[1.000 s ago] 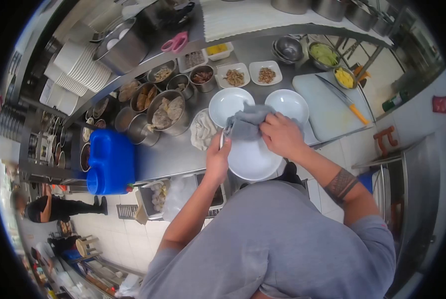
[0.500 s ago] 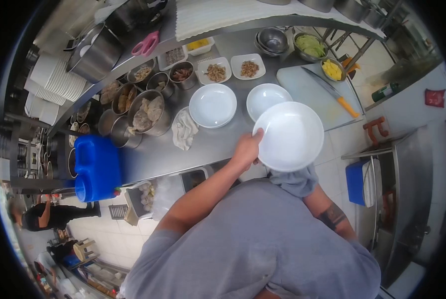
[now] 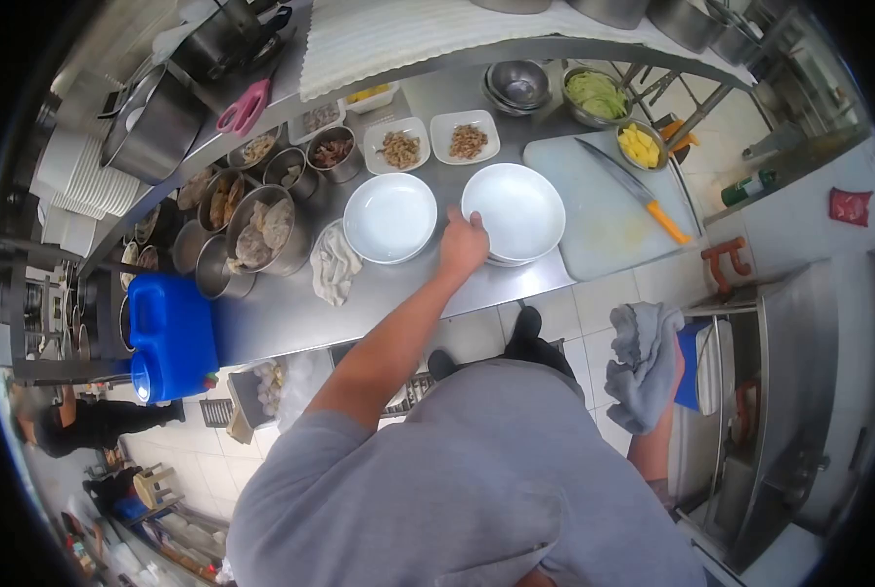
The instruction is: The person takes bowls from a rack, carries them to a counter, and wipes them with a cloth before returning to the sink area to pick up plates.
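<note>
My left hand (image 3: pixel 465 243) grips the near-left rim of a white round plate (image 3: pixel 516 210), thumb on top. This plate sits on the steel counter over another white dish, whose edge shows beneath. To its left stands a second white round plate (image 3: pixel 390 217). Off the counter on the right, a crumpled grey cloth (image 3: pixel 641 367) covers my right hand, which appears to hold it; the fingers are hidden and only the right forearm (image 3: pixel 652 445) shows.
A cutting board (image 3: pixel 594 210) carries an orange-handled knife (image 3: pixel 652 207). Behind the plates stand two square dishes of chopped food (image 3: pixel 398 147). Steel pots (image 3: pixel 269 232), a white rag (image 3: pixel 336 264) and a blue jerrycan (image 3: pixel 171 333) lie left. An overhead shelf (image 3: pixel 516 47) crosses the back.
The plate in my left hand has come down from above the counter's edge onto the right-hand dish. My right hand with the grey cloth has swung out to the right.
</note>
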A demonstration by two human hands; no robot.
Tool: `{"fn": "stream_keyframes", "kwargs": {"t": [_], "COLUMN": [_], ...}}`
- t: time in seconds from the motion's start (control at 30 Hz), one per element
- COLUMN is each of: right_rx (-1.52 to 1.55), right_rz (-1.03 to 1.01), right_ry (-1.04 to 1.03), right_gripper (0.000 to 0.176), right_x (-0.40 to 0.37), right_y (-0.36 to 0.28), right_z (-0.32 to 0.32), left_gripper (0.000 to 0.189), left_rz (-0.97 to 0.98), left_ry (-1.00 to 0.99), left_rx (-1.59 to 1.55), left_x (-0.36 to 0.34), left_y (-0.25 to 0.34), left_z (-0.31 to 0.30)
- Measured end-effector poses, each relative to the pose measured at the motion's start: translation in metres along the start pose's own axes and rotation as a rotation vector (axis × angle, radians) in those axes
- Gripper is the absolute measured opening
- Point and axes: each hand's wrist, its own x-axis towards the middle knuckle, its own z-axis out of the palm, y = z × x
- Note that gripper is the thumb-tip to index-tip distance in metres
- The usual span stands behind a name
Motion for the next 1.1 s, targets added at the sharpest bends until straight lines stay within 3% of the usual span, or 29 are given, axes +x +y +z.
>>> {"fn": "stream_keyframes", "kwargs": {"t": [0.1, 0.2, 0.27, 0.3, 0.33, 0.37, 0.4, 0.43, 0.47, 0.5, 0.53, 0.6, 0.7, 0.73, 0.77, 0.8, 0.83, 0.9, 1.03, 1.1], "right_rx": [-0.039, -0.317, -0.691, -0.691, -0.316, 0.056, 0.051, -0.242, -0.533, -0.534, -0.442, -0.354, 0.221, 0.412, 0.606, 0.688, 0.698, 0.405, -0.446, -0.532], "right_rz": [-0.096, -0.247, -0.569, -0.57, -0.263, 0.046, 0.045, -0.176, -0.402, -0.413, -0.325, -0.224, 0.09, 0.192, 0.298, 0.313, 0.308, 0.16, -0.237, -0.497], "right_ry": [0.047, -0.04, -0.152, -0.164, -0.107, -0.044, -0.05, -0.137, -0.222, -0.226, -0.169, -0.118, -0.247, -0.292, -0.336, -0.452, -0.456, -0.436, -0.521, -0.384], "right_gripper": [0.057, 0.059, 0.044, 0.044, 0.05, 0.061, 0.061, 0.059, 0.056, 0.056, 0.053, 0.05, 0.049, 0.05, 0.05, 0.053, 0.053, 0.056, 0.065, 0.059], "right_x": [0.003, 0.005, 0.01, 0.014, 0.018, 0.02, 0.017, 0.012, 0.008, 0.005, 0.0, -0.008, -0.008, -0.007, -0.007, 0.018, 0.022, 0.036, 0.052, 0.069], "right_y": [0.015, 0.008, 0.006, 0.009, 0.017, 0.02, 0.015, 0.003, -0.007, -0.014, -0.019, -0.019, -0.023, -0.025, -0.026, 0.019, 0.028, 0.032, 0.031, 0.068], "right_z": [0.005, 0.016, 0.021, 0.023, 0.026, 0.028, 0.032, 0.038, 0.046, 0.057, 0.068, 0.079, 0.092, 0.096, 0.099, 0.078, 0.085, 0.109, 0.191, 0.24], "left_gripper": [0.071, 0.072, 0.072, 0.073, 0.073, 0.076, 0.08, 0.08, 0.084, 0.088, 0.088, 0.072, 0.058, 0.058, 0.051, 0.046, 0.046, 0.042, 0.037, 0.041], "left_rz": [-0.039, -0.043, -0.03, -0.01, -0.018, -0.137, -0.252, -0.25, -0.442, -0.626, -0.623, -0.548, -0.378, -0.366, -0.368, -0.369, -0.358, -0.18, -0.126, 0.092], "left_ry": [-0.075, -0.13, -0.088, -0.056, -0.051, -0.229, -0.405, -0.4, -0.268, -0.129, -0.127, -0.021, 0.168, 0.171, 0.337, 0.499, 0.501, 0.42, 0.39, 0.309], "left_rx": [0.071, 0.165, 0.218, 0.277, 0.273, 0.11, -0.057, -0.067, -0.395, -0.721, -0.725, -1.112, -1.283, -1.292, -1.224, -1.146, -1.141, -0.758, -0.922, -0.699], "left_x": [0.006, 0.011, 0.015, 0.016, 0.017, 0.004, -0.006, -0.014, -0.022, -0.021, -0.01, 0.006, 0.016, 0.016, 0.015, 0.012, 0.003, -0.027, -0.086, -0.096], "left_y": [0.005, 0.004, -0.001, -0.005, -0.011, 0.003, 0.009, -0.001, -0.018, -0.034, -0.058, -0.112, -0.119, -0.119, -0.116, -0.114, -0.116, -0.117, -0.08, -0.087], "left_z": [-0.009, -0.014, -0.008, -0.007, -0.009, -0.027, -0.04, -0.042, -0.04, -0.042, -0.045, -0.055, -0.081, -0.086, -0.093, -0.102, -0.112, -0.134, -0.163, -0.165]}}
